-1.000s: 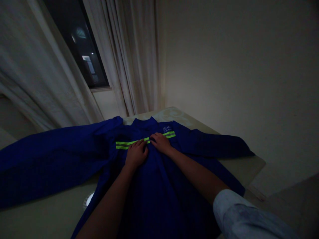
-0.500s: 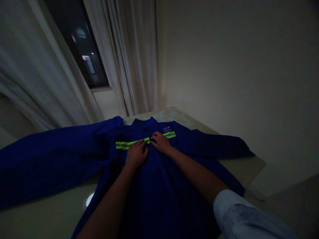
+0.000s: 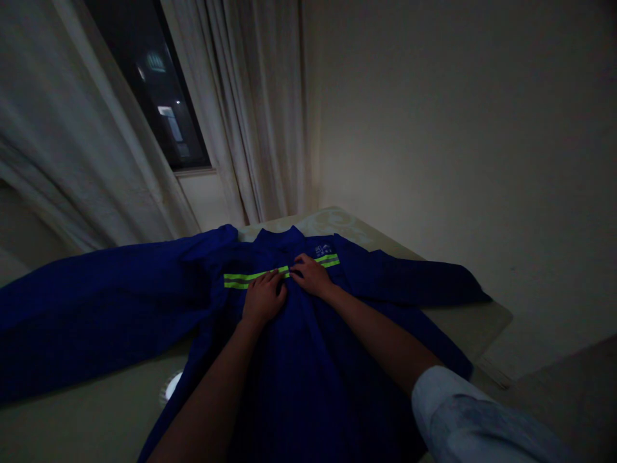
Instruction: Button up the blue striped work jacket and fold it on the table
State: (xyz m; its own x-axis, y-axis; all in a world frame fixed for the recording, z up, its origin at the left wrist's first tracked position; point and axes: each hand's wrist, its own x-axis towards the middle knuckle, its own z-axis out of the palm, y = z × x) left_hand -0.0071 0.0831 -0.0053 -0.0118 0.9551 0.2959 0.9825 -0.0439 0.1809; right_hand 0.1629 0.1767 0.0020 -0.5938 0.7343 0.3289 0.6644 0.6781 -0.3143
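A blue work jacket (image 3: 299, 360) lies spread out, its collar at the far end and its sleeves reaching to both sides. A yellow-green reflective strip (image 3: 236, 281) crosses its chest, with white printing above the strip on the right. My left hand (image 3: 263, 299) is closed at the front opening, fingers over the strip and thumb bent in. Close beside it, my right hand (image 3: 311, 275) pinches the cloth at the other side of the opening. The fingertips partly hide the fabric edges, and no button or fastener can be made out.
Under the jacket is a pale patterned table surface (image 3: 332, 222) with a corner at the right. A small round white object (image 3: 172, 386) is partly covered by the jacket at lower left. Curtains (image 3: 260, 116), a dark window (image 3: 168, 122) and a plain wall (image 3: 457, 141) stand behind.
Almost nothing differs. The fingers of my right hand have shifted very slightly at the opening; the jacket keeps its place.
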